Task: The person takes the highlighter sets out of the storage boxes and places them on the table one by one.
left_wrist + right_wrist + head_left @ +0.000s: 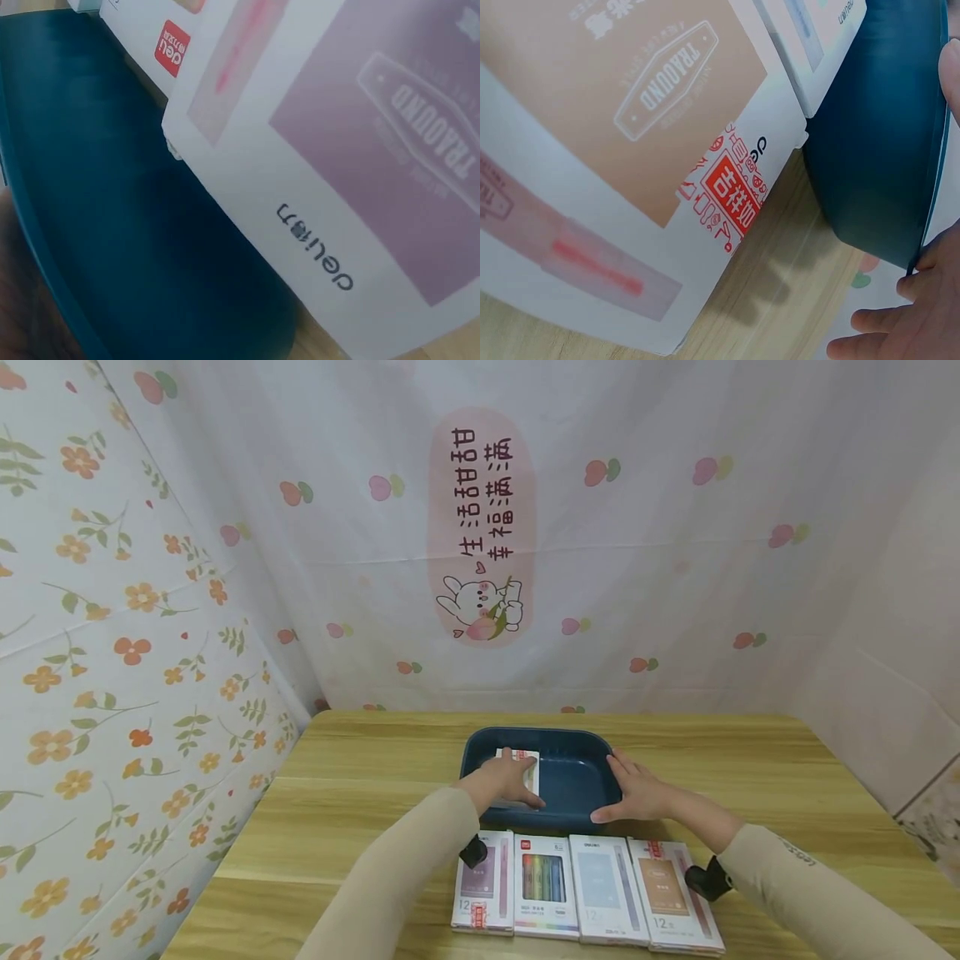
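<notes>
A dark blue plastic basin (577, 777) stands on the table. In it, at the left end, lies a white pen box (531, 781) with red print at its far end. My left hand (510, 781) spans this box from above, fingers toward its far end and thumb near its close end, and covers much of it. At the right end of the basin my right hand (637, 792) rests on the rim with extended fingers. The right wrist view shows those fingers (885, 322) spread along the outside of the basin wall (885, 142).
Several pen boxes lie in a row before the basin: a purple one (477, 881), one with coloured pens (543, 885), a light blue one (606, 889) and a brown one (671, 893). Wooden tabletop (360, 777) surrounds them; a printed curtain (645, 568) hangs behind.
</notes>
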`<state>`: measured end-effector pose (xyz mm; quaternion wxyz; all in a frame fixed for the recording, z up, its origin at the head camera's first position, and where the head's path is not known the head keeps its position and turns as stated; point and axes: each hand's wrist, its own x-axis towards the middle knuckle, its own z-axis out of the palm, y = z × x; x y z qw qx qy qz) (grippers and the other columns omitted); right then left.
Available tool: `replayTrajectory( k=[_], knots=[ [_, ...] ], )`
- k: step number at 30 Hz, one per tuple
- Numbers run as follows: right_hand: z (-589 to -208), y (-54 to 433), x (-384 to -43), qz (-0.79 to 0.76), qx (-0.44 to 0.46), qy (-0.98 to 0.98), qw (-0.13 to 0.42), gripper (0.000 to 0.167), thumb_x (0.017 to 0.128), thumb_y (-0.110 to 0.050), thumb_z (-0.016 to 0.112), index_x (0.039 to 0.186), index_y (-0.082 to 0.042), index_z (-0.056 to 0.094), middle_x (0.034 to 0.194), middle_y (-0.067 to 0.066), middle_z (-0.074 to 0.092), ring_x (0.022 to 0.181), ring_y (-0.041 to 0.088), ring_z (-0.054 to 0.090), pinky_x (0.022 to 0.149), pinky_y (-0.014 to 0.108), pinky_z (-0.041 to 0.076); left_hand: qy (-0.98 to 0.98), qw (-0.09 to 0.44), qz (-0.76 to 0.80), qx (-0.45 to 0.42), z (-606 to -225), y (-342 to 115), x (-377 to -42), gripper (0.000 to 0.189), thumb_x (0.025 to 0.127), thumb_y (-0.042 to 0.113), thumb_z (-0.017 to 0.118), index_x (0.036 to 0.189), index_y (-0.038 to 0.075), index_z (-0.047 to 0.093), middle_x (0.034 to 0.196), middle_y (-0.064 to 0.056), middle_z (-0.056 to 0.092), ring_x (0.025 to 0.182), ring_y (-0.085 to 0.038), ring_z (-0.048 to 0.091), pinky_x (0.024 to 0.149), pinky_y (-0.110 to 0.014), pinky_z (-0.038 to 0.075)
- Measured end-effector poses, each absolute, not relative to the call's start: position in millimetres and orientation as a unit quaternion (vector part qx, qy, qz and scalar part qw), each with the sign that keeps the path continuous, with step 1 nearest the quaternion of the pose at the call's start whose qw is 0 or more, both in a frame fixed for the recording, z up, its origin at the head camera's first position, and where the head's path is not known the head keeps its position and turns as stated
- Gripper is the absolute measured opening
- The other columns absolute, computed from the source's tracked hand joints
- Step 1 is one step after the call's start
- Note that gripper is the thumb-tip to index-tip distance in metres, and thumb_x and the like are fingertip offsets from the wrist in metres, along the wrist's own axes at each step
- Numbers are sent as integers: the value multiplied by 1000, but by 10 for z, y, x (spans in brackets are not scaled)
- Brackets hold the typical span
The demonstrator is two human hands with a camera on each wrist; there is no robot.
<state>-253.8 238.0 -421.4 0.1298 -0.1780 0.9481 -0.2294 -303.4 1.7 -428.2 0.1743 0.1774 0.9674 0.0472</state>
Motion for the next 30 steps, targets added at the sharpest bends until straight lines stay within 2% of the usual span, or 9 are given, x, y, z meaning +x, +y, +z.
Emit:
replayTrajectory(
  k=[6, 13, 22, 30],
  knots=[
    [-4198, 2375, -2534, -231, -180, 947, 136, 115, 69, -56, 70, 139, 16, 12, 145, 35, 5, 127, 59, 11, 94, 70, 19, 968, 177, 31, 174, -4271, 50, -3032, 85, 71, 63, 65, 143, 33, 30, 145, -18, 25, 109, -29, 54, 89, -40, 46],
    [-4189, 2376, -2525, -235, -179, 945, 139, 115, 69, -55, 71, 138, 16, 12, 145, 36, 5, 127, 59, 11, 94, 70, 19, 973, 174, 84, 129, -4282, 98, -2972, 82, 71, 55, 70, 142, 34, 33, 146, -18, 22, 120, -39, 43, 90, -46, 44],
    [-4192, 2383, -2517, -231, -182, 946, 136, 115, 70, -55, 71, 138, 17, 13, 145, 36, 6, 126, 59, 11, 94, 70, 19, 981, 126, 72, 128, -4364, 142, -2963, 75, 75, 53, 66, 140, 32, 37, 138, -19, 33, 103, -34, 53, 82, -39, 48],
    [-4189, 2379, -2516, -235, -181, 945, 136, 115, 70, -55, 70, 139, 16, 12, 145, 36, 5, 127, 59, 11, 94, 70, 19, 983, 119, 56, 131, -4374, 137, -2974, 73, 76, 53, 66, 140, 32, 38, 141, -17, 31, 106, -35, 53, 85, -40, 46]
  ],
)
